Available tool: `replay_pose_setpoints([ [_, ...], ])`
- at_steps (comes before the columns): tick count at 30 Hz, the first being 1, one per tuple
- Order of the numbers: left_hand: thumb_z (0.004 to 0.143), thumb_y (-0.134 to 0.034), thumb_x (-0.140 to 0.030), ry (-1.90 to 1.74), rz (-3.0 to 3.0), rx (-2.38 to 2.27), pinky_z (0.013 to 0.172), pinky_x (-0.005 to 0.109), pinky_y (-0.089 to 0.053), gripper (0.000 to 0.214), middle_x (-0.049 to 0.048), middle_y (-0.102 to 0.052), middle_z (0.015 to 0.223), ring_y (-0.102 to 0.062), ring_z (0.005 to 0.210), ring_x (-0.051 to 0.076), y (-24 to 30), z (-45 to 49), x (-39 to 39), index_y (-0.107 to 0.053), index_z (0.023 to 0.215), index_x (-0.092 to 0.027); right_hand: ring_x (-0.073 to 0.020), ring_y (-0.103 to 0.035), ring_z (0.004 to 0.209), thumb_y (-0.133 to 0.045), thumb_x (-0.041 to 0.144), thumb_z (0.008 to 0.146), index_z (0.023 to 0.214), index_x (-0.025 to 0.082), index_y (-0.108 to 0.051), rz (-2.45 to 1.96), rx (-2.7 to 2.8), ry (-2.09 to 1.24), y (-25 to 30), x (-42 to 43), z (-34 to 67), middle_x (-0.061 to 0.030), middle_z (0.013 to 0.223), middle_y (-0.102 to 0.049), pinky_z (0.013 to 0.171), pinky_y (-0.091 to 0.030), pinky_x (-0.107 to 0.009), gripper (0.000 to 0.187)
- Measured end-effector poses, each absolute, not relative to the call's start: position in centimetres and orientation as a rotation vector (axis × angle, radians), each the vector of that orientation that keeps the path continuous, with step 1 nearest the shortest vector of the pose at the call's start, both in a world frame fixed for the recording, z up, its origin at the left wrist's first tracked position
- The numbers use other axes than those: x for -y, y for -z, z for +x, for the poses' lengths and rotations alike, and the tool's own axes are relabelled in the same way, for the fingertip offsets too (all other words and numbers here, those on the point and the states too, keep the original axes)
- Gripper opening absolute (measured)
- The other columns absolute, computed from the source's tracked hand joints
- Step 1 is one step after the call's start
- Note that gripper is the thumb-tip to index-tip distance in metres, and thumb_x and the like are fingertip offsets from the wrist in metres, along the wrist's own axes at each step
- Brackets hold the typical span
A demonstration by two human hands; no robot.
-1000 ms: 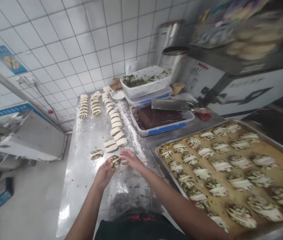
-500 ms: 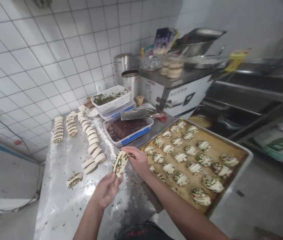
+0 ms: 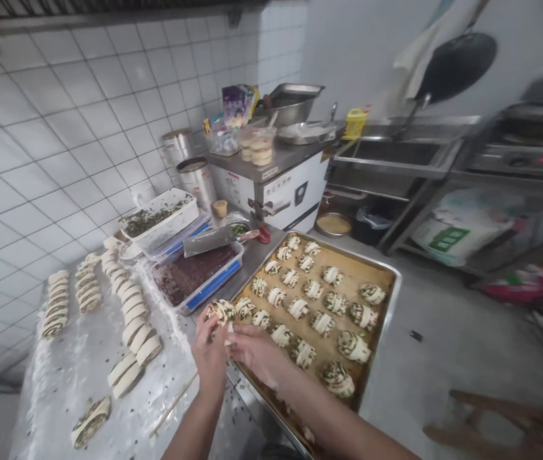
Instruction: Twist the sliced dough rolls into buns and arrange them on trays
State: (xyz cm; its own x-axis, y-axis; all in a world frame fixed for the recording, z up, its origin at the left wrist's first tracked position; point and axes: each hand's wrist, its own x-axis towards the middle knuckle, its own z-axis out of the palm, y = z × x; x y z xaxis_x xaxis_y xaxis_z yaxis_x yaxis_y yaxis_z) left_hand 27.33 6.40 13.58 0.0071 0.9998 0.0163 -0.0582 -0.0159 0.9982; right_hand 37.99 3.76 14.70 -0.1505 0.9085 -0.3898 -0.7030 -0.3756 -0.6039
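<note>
Both my hands are together at the near corner of the baking tray. My left hand (image 3: 210, 364) and my right hand (image 3: 255, 354) pinch a coiled dough roll with green filling (image 3: 220, 312), and their fingers hide its lower part. Shaped rolls sit in rows on the oiled baking tray (image 3: 393, 300), close to my right hand. On the floured steel table (image 3: 75, 364) to my left lie rows of cut dough slices (image 3: 132, 332). One single slice (image 3: 91, 421) lies apart near the table's front.
Behind the tray stand a box of green filling (image 3: 159, 220), a box of dark brown paste (image 3: 195, 278) and a metal scraper (image 3: 207, 241). Further back are a steel cabinet (image 3: 295, 191) and a sink (image 3: 396, 153). A wooden frame (image 3: 501, 421) stands on the floor at right.
My view has swung right, showing more of the room. My hands have moved from above the table to the tray's corner, carrying the dough roll, which now sits lower between them.
</note>
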Motion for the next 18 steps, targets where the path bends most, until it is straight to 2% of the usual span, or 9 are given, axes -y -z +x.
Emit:
replay_pose_setpoints([
  [3,0.073,-0.06,-0.024,-1.257,1.572,-1.094,0.105,0.037,-0.026,0.014,0.0029,-0.045,0.129,-0.037,0.122,0.022,-13.8,28.6,-6.5,-0.065,0.085,-0.026,-0.0136,-0.06,0.067,-0.07,0.036,0.065,0.073,0.016,-0.059,-0.663,0.176,-1.883,-14.3,-3.2,41.1,-0.0021,0.069,-0.063,0.071,-0.048,-0.027,0.024],
  [6,0.072,-0.06,-0.021,-1.006,1.832,-0.898,0.105,0.04,-0.026,0.021,0.0059,-0.045,0.13,-0.037,0.123,0.025,-14.0,30.1,-6.2,-0.067,0.091,-0.027,-0.0142,-0.06,0.065,-0.06,0.048,0.074,0.075,0.015,-0.06,-0.703,0.18,-1.905,-12.9,-2.9,44.0,-0.0034,0.068,-0.062,0.07,-0.049,-0.028,0.033],
  [9,0.075,-0.056,-0.021,-0.874,1.98,-0.807,0.105,0.042,-0.027,0.032,0.0061,-0.038,0.137,-0.033,0.127,0.027,-13.5,31.9,-5.5,-0.062,0.106,-0.028,-0.0128,-0.059,0.061,-0.067,0.039,0.071,0.079,0.015,-0.06,-0.896,0.229,-1.822,-11.4,-3.1,47.5,-0.0025,0.068,-0.061,0.065,-0.051,-0.028,0.026],
  [12,0.079,-0.049,-0.023,-0.927,2.044,-0.863,0.103,0.044,-0.03,0.034,0.0046,-0.034,0.139,-0.033,0.126,0.026,-12.3,33.1,-5.0,-0.057,0.112,-0.029,-0.013,-0.06,0.065,-0.073,0.027,0.065,0.086,0.016,-0.059,-1.059,0.346,-1.791,-10.8,-3.9,52.9,-0.0052,0.083,-0.063,0.068,-0.053,-0.03,0.027],
  [16,0.075,-0.053,-0.022,-0.953,2.061,-0.994,0.1,0.045,-0.035,0.037,0.0039,-0.047,0.127,-0.046,0.116,0.025,-9.5,32.0,-5.9,-0.055,0.11,-0.035,-0.0169,-0.061,0.085,-0.07,0.022,0.066,0.105,0.018,-0.055,-1.228,0.638,-1.644,-10.8,-6.4,62.9,-0.0111,0.12,-0.051,0.075,-0.053,-0.032,0.042],
  [18,0.07,-0.058,-0.022,-0.932,2.037,-1.056,0.095,0.045,-0.041,0.037,0.0026,-0.055,0.118,-0.051,0.11,0.027,-8.2,30.7,-6.6,-0.059,0.104,-0.038,-0.0158,-0.061,0.086,-0.066,0.02,0.069,0.109,0.017,-0.053,-1.472,0.781,-1.461,-10.6,-8.1,68.3,-0.0114,0.122,-0.049,0.072,-0.053,-0.029,0.042],
])
